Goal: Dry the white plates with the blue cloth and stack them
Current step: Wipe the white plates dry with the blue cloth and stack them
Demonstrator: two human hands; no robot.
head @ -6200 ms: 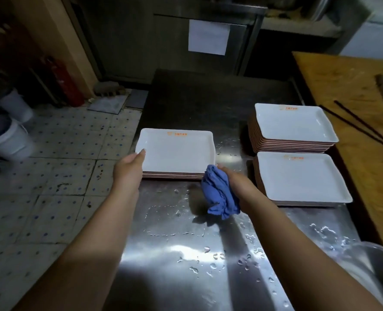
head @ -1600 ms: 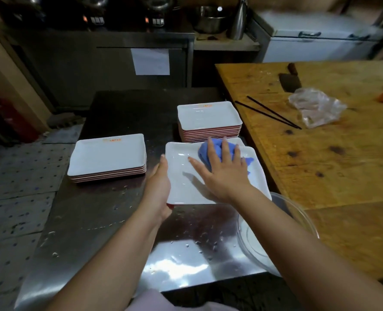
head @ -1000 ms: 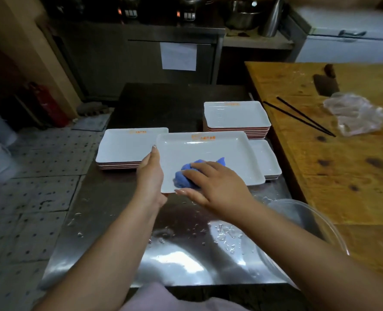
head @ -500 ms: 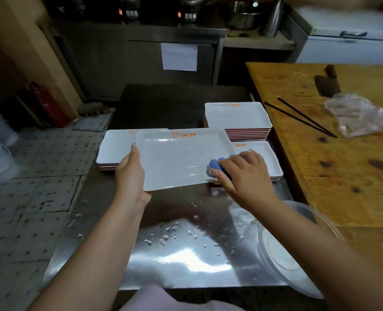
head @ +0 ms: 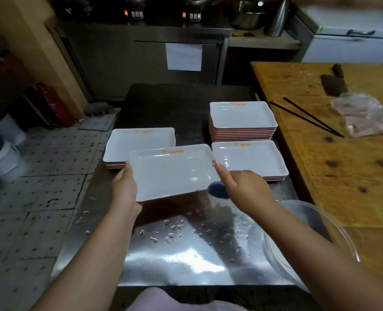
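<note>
Left hand (head: pixel 124 187) grips the near-left edge of the lifted white plate (head: pixel 172 171) above the wet steel worktop (head: pixel 181 250), right hand (head: pixel 242 187) pinches its right rim with the blue cloth (head: pixel 217 190) bunched beneath; risk: wet rim slipping from either grip; half a second ago the plate sat lower and flatter, cloth at its corner.

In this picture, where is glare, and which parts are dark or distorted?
Head view: strong glare on the wet steel table near the camera; the far cabinets are dim; the wide lens curves the edges; the held plate is lit evenly, with small highlights.
</note>
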